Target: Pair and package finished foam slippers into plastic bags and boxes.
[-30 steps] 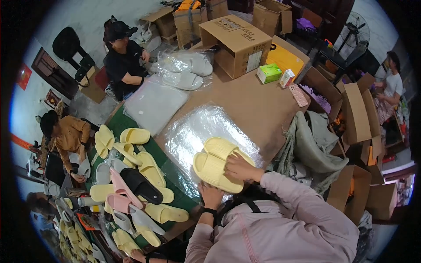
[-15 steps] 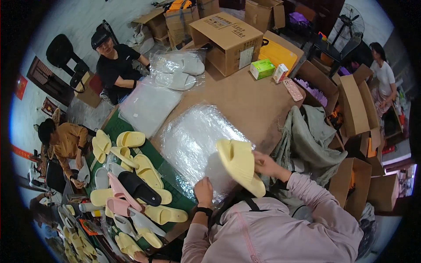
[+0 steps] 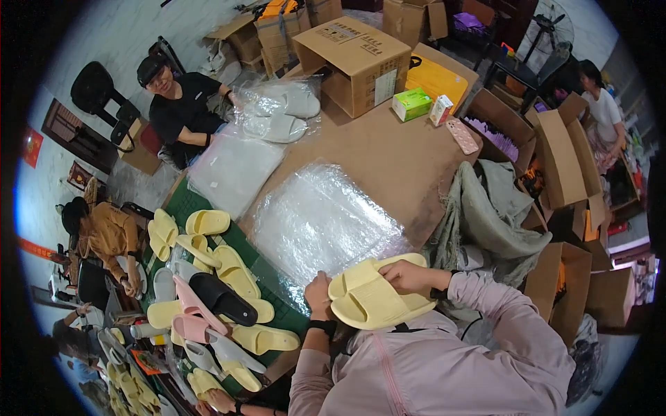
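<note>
Close to my body, my right hand [image 3: 411, 276] grips a pair of pale yellow slippers [image 3: 378, 302], its fingers over their upper side. The two slippers lie one against the other with their soles hidden. My left hand [image 3: 319, 295] is closed at the slippers' left end, beside the near edge of a stack of clear plastic bags [image 3: 322, 222]. What its fingers pinch, if anything, is hidden. Left of it, a heap of loose slippers holds yellow ones [image 3: 265, 338], a black one [image 3: 222, 298], pink ones and grey ones.
Flat clear bags [image 3: 236, 166] and bagged white slippers [image 3: 276, 128] lie across the table near a co-worker in black [image 3: 184, 104]. Beyond stand an open carton [image 3: 354, 62], a green box [image 3: 412, 104] and a phone [image 3: 461, 136]. A grey-green sack [image 3: 479, 208] hangs at the right edge.
The yellow slippers have come down and toward my body, turning from upright to nearly flat, with my right hand on them. My left hand has stayed almost in place and now meets their end.
</note>
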`<state>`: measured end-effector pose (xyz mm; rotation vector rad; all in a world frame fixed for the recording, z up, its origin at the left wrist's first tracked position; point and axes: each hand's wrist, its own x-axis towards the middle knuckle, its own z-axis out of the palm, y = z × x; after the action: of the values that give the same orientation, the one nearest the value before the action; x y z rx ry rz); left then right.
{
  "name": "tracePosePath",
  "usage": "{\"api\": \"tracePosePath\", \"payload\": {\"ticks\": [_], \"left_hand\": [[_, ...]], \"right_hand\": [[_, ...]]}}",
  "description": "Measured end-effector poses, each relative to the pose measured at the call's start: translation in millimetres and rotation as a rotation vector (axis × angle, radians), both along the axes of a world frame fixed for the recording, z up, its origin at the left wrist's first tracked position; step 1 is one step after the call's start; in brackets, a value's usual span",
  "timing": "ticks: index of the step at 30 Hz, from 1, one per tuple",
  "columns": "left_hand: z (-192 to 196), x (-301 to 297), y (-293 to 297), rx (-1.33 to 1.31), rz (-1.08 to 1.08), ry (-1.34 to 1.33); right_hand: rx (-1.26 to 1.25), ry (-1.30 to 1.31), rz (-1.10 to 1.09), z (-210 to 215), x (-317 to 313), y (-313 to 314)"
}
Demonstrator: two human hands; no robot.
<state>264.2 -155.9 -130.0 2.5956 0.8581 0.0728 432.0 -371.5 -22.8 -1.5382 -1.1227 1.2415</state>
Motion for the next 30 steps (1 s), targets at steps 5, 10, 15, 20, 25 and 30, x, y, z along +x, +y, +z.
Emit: {"api": "tracePosePath", "payload": {"ticks": [5,10,15,20,25,30], "left_hand": [[16.8,-8.9,6.8,-0.113,0.03,-0.118],[62.3,-3.0,-3.8,-0.405,0.049,-0.38],[88.6,10.7,-9.5,-0.379,0.074,-0.323],[109.8,24.1,-19.0,-0.444,0.07,-0.347],[96.1,33.2,-26.4,-0.103,-0.188,-0.251],[116.6,43.7,-37.7,0.032,-0.292,-0.165]], "right_hand": [[0.17,0.002,-0.106,-20.4,-10.0,15.6],[0.052,-0.401,-0.288,-14.3,-2.3,25.4],[0.024,-0.633,-0.427,-21.3,-1.0,29.2],[0.188,-0.837,-0.5,-22.8,-3.5,31.6],[0.508,-1.087,-0.341,0.0,-6.0,44.6],[0.29,-1.041,-0.532,-12.8,-6.5,49.2]]}}
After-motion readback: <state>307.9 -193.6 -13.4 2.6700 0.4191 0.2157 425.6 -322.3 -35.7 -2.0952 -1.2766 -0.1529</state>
